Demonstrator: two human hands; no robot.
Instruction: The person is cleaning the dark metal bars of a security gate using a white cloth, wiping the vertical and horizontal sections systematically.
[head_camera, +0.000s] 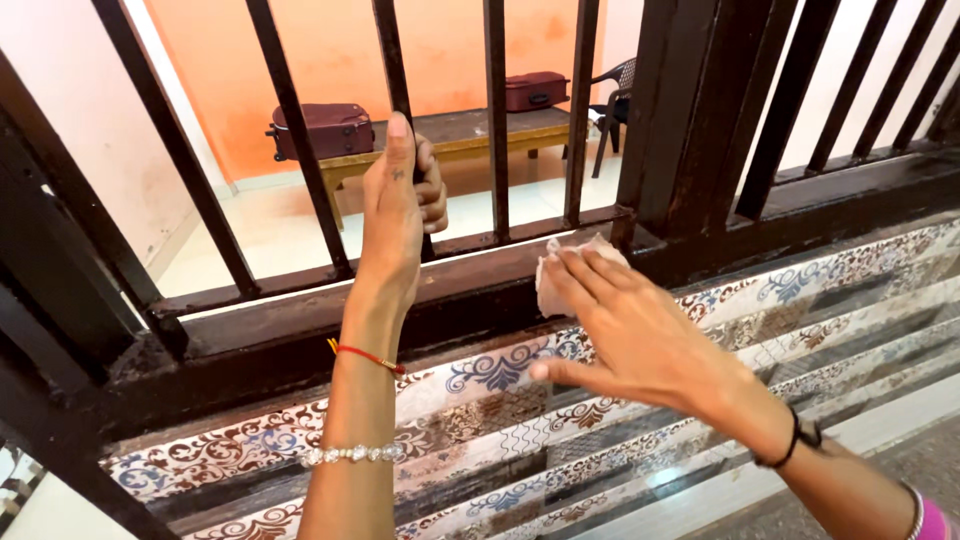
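Right hand (620, 335), fingers flat and together, presses a crumpled pale pink cloth (565, 275) against the dark lower rail (300, 315) above patterned tiles (480, 380). Left hand (400, 200) is wrapped around a vertical bar (392, 60). Beyond, a wooden bench (470, 135) carries two maroon suitcases (325, 130) before an orange wall (330, 50).

My pale, crumpled cloth (560, 275) lies pressed flat against the dark brown window frame (480, 285); the vertical bar (395, 60) I clasp stands upright.
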